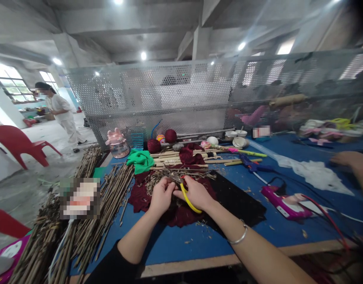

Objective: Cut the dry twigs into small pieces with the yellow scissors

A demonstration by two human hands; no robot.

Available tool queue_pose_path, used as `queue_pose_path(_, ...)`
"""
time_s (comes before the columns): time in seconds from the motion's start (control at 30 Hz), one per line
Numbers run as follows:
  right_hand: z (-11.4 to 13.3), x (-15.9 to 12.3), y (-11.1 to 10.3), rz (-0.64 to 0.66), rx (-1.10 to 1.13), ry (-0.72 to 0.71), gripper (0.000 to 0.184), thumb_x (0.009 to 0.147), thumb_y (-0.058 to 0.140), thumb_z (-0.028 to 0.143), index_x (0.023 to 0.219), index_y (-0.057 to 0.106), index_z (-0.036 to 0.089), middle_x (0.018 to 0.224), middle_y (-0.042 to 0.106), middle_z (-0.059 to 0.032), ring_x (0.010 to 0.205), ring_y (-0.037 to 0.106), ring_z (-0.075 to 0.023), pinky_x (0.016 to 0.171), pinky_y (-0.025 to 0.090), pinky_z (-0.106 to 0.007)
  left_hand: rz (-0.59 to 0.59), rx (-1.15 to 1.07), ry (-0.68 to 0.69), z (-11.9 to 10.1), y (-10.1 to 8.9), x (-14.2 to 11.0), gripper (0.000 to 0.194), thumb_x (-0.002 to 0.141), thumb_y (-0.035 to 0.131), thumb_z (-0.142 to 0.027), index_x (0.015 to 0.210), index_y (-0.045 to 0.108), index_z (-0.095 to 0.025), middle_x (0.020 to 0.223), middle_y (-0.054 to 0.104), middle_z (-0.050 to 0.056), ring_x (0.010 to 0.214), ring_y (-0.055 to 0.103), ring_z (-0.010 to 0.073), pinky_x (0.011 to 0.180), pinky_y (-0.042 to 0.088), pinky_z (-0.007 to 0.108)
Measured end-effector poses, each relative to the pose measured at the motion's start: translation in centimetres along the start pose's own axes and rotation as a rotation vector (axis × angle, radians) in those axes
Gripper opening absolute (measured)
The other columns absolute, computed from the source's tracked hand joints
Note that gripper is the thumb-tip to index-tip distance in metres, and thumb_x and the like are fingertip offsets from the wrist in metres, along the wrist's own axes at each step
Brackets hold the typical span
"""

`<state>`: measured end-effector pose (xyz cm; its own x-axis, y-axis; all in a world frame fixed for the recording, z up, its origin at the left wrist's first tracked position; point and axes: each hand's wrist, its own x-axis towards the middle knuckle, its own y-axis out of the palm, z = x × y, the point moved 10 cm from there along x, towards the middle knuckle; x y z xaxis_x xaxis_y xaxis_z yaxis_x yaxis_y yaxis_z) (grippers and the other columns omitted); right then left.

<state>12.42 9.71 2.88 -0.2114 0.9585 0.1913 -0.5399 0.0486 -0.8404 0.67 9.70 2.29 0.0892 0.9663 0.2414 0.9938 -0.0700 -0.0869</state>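
My right hand [198, 193] is closed around a pair of yellow-handled shears [188, 198], whose grey metal jaws point up and left. Close to the jaws, my left hand [161, 196] has thumb and fingertips pinched together; what lies between them is too small to make out. Both hands are over a dark red cloth [177, 219]. Short bits of dry twig [152, 181] are heaped on this cloth, just beyond my fingers.
Bundles of long dry stems [106, 213] lie at left. Behind are a green cloth [140, 159], yarn balls [171, 136] and sticks. A black mat [239, 199], a glue gun [252, 165] and a purple box [285, 203] with cables occupy the right, where another person's hand [354, 165] shows.
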Motion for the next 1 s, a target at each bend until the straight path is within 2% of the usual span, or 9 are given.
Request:
queue_pose_path(0.13, 0.7, 0.0, -0.2, 0.003, 0.037, -0.064, 0.038, 0.069, 0.060, 0.048, 0.088, 0.048, 0.017, 0.084, 0.057, -0.0044, 0.072, 0.053, -0.0154, 0.060, 0.031, -0.023, 0.028, 0.008, 0.045, -0.8, 0.4, -0.2, 0.014, 0.076, 0.050, -0.026, 0.083, 0.055, -0.015, 0.078, 0.063, 0.003, 0.071, 0.059, 0.0134, 0.068, 0.045, 0.025)
queue_pose_path(0.3, -0.4, 0.3, 0.3, 0.013, -0.034, 0.017, 0.036, 0.071, 0.055, 0.053, 0.081, 0.050, 0.019, 0.075, 0.059, -0.0036, 0.066, 0.053, -0.0148, 0.054, 0.026, -0.023, -0.078, 0.226, 0.087, -1.4, -0.7, -0.6, 0.018, 0.080, 0.044, -0.029, 0.075, 0.054, -0.016, 0.066, 0.058, 0.001, 0.061, 0.054, 0.0119, 0.060, 0.041, 0.022)
queue_pose_path(0.43, -1.1, 0.4, 0.8, 0.018, -0.069, 0.057, 0.040, 0.071, 0.052, 0.058, 0.076, 0.051, 0.019, 0.071, 0.059, -0.0028, 0.059, 0.051, -0.0135, 0.050, 0.022, -0.023, -0.123, 0.324, 0.092, -1.4, -1.3, -0.6, 0.019, 0.081, 0.042, -0.028, 0.079, 0.056, -0.016, 0.069, 0.059, 0.001, 0.063, 0.052, 0.0122, 0.061, 0.038, 0.023)
queue_pose_path(0.63, -1.0, 0.4, 1.2, 0.033, -0.108, 0.027, 0.040, 0.074, 0.046, 0.059, 0.070, 0.052, 0.020, 0.064, 0.059, -0.0020, 0.055, 0.051, -0.0131, 0.049, 0.022, -0.022, -0.186, 0.417, 0.094, -1.6, -2.3, -0.4, 0.019, 0.080, 0.040, -0.025, 0.071, 0.054, -0.016, 0.064, 0.055, 0.000, 0.062, 0.049, 0.0123, 0.059, 0.035, 0.022)
queue_pose_path(0.8, -0.9, 0.9, -0.3, -0.083, -0.201, 0.021, 0.039, 0.073, 0.048, 0.058, 0.067, 0.053, 0.020, 0.063, 0.060, -0.0021, 0.058, 0.054, -0.0149, 0.050, 0.023, -0.023, -0.171, 0.442, 0.121, -2.2, -2.0, -0.5, 0.016, 0.079, 0.041, -0.024, 0.072, 0.054, -0.017, 0.062, 0.053, -0.001, 0.059, 0.047, 0.0111, 0.057, 0.034, 0.022)
queue_pose_path(1.0, -0.8, 1.5, -2.3, -0.263, -0.163, -0.052, 0.035, 0.076, 0.046, 0.053, 0.070, 0.054, 0.019, 0.073, 0.059, -0.0032, 0.068, 0.054, -0.0153, 0.058, 0.031, -0.023, -0.134, 0.408, 0.164, -3.2, -1.2, -0.8, 0.021, 0.082, 0.040, -0.027, 0.083, 0.058, -0.017, 0.074, 0.061, 0.003, 0.067, 0.054, 0.0135, 0.064, 0.039, 0.024)
